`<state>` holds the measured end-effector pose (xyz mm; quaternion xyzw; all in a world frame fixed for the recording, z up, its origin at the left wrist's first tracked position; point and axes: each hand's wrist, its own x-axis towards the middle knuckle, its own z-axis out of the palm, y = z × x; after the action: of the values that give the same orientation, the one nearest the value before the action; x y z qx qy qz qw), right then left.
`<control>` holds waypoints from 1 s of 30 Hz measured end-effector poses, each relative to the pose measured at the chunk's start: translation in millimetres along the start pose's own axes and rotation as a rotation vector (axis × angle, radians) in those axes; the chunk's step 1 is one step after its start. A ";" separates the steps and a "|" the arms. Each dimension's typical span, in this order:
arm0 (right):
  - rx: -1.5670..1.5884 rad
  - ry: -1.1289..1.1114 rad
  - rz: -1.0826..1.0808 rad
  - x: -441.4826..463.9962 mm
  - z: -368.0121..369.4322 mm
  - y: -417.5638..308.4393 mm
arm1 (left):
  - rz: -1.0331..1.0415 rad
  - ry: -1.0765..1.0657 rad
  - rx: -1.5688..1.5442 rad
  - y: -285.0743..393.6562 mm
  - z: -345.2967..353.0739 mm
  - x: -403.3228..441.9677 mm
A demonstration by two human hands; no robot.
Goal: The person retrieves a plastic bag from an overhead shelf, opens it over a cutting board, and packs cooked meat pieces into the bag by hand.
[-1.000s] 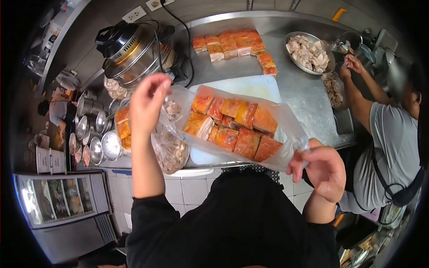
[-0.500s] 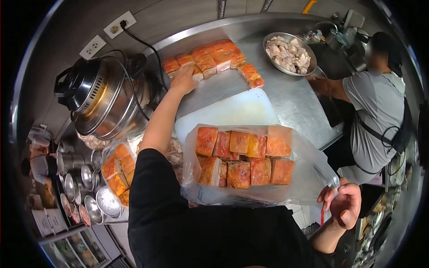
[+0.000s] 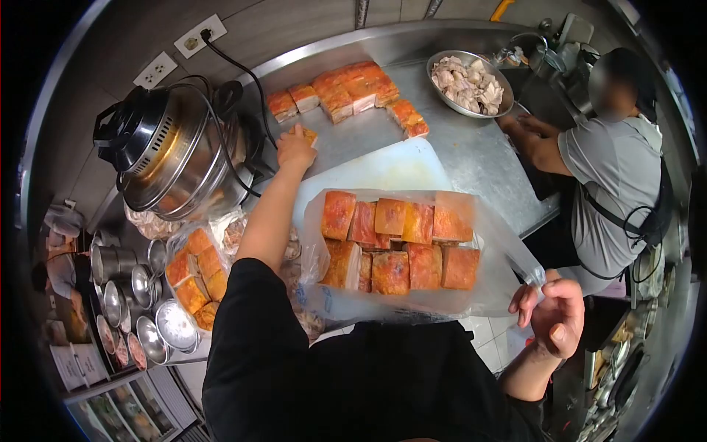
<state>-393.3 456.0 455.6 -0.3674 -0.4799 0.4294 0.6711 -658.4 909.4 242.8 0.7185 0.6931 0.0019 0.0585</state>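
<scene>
My left hand (image 3: 296,152) is closed on a piece of roasted meat (image 3: 311,136) above the steel counter, left of the white cutting board (image 3: 375,168). Beyond it, a row of orange-brown meat blocks (image 3: 357,87) lies on the counter, with a separate strip (image 3: 407,118) at its right. My right hand (image 3: 551,309) pinches the gathered end of a clear plastic bag (image 3: 508,254). Inside the bag, several meat blocks (image 3: 390,272) lie in two rows, skin side up. The bag rests partly over the board and the counter's front edge.
Left stand a glass-bowl cooker (image 3: 173,155) with a black lid, another bag of meat (image 3: 197,276) and metal bowls (image 3: 177,326). A bowl of pale meat chunks (image 3: 469,85) sits at the back right. A co-worker (image 3: 615,169) in grey stands near the sink.
My left hand left the bag and reached to the row, then drew one piece back toward me. My right hand kept hold of the bag, which now lies lower.
</scene>
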 end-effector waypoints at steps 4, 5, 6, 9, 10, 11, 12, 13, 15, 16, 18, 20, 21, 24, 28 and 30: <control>-0.011 -0.028 -0.031 4.5 3.1 -2.2 | 0.064 0.018 -0.151 -21.9 3.4 12.5; -0.023 -0.039 -0.055 7.8 2.9 -3.2 | 0.061 0.008 -0.148 -29.5 6.3 18.0; -0.019 -0.075 -0.065 10.3 -0.1 -4.3 | -0.007 -0.197 -0.488 -34.0 -8.3 13.4; -0.023 -0.091 -0.057 17.5 -3.4 -8.0 | -0.076 -0.416 -1.053 -37.1 -50.3 -26.8; 0.004 -0.167 -0.077 20.3 -10.2 -6.9 | -0.038 -0.409 -1.193 -40.4 -65.4 -43.0; 0.016 -0.180 -0.076 22.5 -13.8 -6.1 | 0.004 -0.398 -1.331 -43.9 -80.1 -59.7; 0.034 -0.231 -0.087 24.6 -17.2 -5.1 | 0.064 -0.362 -1.447 -43.4 -103.2 -85.6; 0.053 -0.282 -0.098 25.6 -20.2 -4.2 | 0.128 -0.323 -1.559 -42.1 -127.5 -114.6; 0.141 -0.282 -0.122 24.5 -26.1 1.3 | 0.298 -0.219 -1.669 -43.0 -165.8 -165.3; 0.156 -0.303 -0.114 25.2 -30.3 2.2 | 0.363 -0.193 -1.701 -42.0 -184.1 -191.3; 0.206 -0.347 -0.118 28.0 -35.7 4.6 | 0.433 -0.047 -1.735 -30.4 -203.1 -236.6; 0.257 -0.367 -0.100 28.3 -41.1 8.1 | 0.411 0.150 -1.687 -0.6 -212.2 -283.1; 0.292 -0.374 -0.081 28.0 -43.0 9.3 | 0.369 0.246 -1.548 19.0 -213.4 -304.9; 0.370 -0.399 -0.050 32.1 -47.6 9.5 | 0.425 0.319 -1.254 56.9 -178.3 -336.9; 0.413 -0.429 -0.013 37.2 -57.1 6.8 | 0.285 0.248 -0.757 69.4 -128.6 -358.1; 0.425 -0.440 0.013 37.6 -57.9 4.9 | 0.223 0.197 -0.643 74.8 -120.6 -365.1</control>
<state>-332.4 488.1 448.0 -0.1199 -0.5108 0.5939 0.6100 -608.4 553.1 397.7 0.7309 0.5767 0.2957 0.2140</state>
